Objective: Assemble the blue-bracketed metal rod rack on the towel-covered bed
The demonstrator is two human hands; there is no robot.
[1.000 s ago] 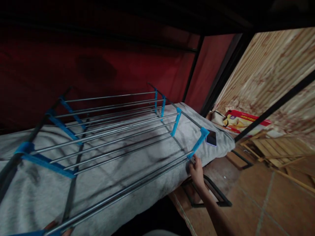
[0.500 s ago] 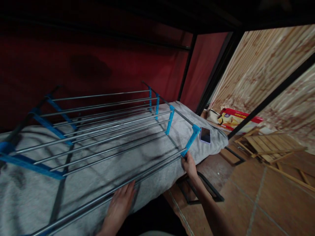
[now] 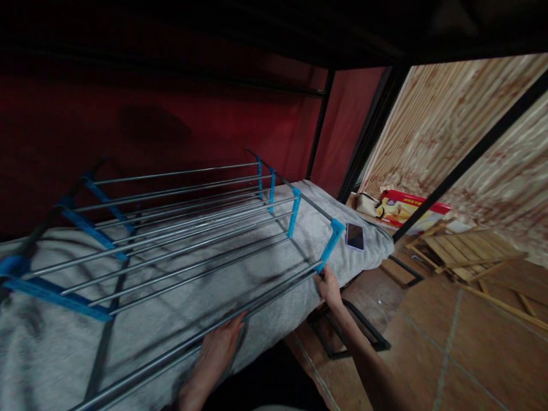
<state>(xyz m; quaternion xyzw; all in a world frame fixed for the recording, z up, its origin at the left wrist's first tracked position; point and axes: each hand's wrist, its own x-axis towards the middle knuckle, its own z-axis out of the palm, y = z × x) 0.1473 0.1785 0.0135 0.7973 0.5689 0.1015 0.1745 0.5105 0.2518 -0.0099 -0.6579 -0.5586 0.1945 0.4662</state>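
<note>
A shoe rack of grey metal tubes and blue plastic brackets lies across the grey blanket. At its near right corner, beside a blue bracket, my right hand is closed round the end of the front tube. My left hand grips the same front edge further left, with its thumb side showing and the other fingers hidden by the tubes. A phone lies on the blanket just right of the rack.
Black metal bed posts and a dark overhead frame surround the bed. Against the red wall stands the rack's far side. On the tiled floor at right are a folded wooden piece and a red and yellow box.
My left hand has shifted slightly right along the front tubes, and its fingers have gone from lying over them to curling round them. My right hand keeps its hold.
</note>
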